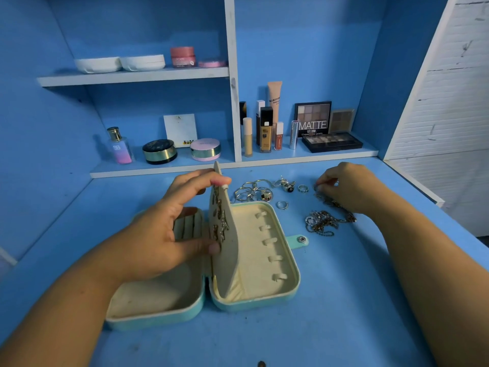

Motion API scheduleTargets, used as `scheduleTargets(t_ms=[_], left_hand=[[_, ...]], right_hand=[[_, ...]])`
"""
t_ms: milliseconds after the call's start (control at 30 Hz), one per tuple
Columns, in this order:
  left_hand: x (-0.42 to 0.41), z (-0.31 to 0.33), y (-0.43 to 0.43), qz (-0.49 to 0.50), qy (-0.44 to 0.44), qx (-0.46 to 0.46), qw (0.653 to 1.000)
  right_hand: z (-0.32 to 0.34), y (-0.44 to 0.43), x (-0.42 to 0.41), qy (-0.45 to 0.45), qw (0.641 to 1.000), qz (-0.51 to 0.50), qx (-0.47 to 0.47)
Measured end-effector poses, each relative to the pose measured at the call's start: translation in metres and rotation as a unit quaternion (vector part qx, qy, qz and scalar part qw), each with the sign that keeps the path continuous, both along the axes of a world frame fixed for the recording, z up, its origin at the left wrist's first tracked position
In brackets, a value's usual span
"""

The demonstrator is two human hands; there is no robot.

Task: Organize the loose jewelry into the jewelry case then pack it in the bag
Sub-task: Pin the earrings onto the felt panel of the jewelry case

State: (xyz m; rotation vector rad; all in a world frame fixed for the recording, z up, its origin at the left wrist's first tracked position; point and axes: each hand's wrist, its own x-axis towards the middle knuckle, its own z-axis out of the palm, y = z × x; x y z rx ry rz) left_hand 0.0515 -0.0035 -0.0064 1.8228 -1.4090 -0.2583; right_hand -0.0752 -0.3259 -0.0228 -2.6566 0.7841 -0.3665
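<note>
A single head-worn wide-angle camera supplies the view. It sits above the near edge of the blue tabletop (344,327) and faces forward and down. Both forearms enter from the bottom corners, so the left hand (169,229) and right hand (346,186) appear mid-frame. The open jewelry case (264,260) lies close, just below centre, with the loose jewelry (320,221) beyond it to the right. The cosmetics shelves (132,76) fill the upper half, square to the lens. Straight edges bow toward the borders.
</note>
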Motion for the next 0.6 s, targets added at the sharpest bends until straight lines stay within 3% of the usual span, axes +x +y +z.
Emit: scheduleTargets(t_ms=[300,433,600], left_hand=[[0.0,-0.002,-0.001,-0.005,0.003,-0.006,1.0],[0.001,-0.001,-0.001,-0.005,0.005,-0.003,1.0],[0.001,-0.002,0.001,-0.006,0.016,-0.003,1.0]], right_hand=[[-0.002,0.002,0.001,0.014,1.0,0.006,-0.013],[0.0,0.021,0.003,-0.057,0.994,0.091,-0.008],[-0.01,0.042,0.013,-0.017,0.98,0.197,-0.027]])
